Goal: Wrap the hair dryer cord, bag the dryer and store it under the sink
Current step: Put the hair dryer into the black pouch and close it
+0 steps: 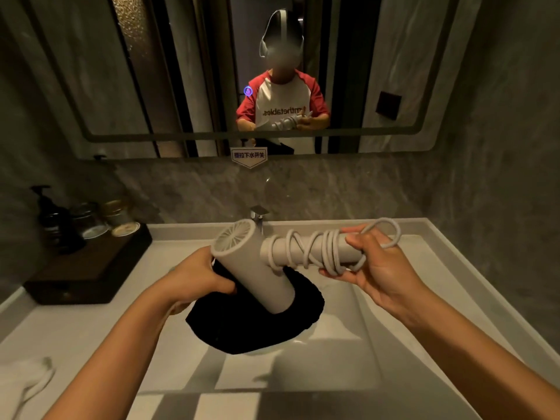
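I hold a white hair dryer [257, 268] above the sink basin [348, 344]. Its barrel points down and toward me, and its handle sticks out to the right. My left hand [200, 277] grips the barrel from the left. The white cord [315, 250] is coiled several times around the handle, with one loose loop at the far right. My right hand [372, 262] closes on the handle's end and that loose cord. A black bag [257, 325] hangs below the dryer, partly hidden behind the barrel; my left hand touches its upper edge.
A chrome faucet [259, 216] stands behind the dryer. On the left counter a dark wooden tray [88, 268] carries a pump bottle [50, 219] and lidded jars. A white towel [24, 386] lies at the lower left. A wall mirror [272, 71] reflects a person in a red-sleeved shirt.
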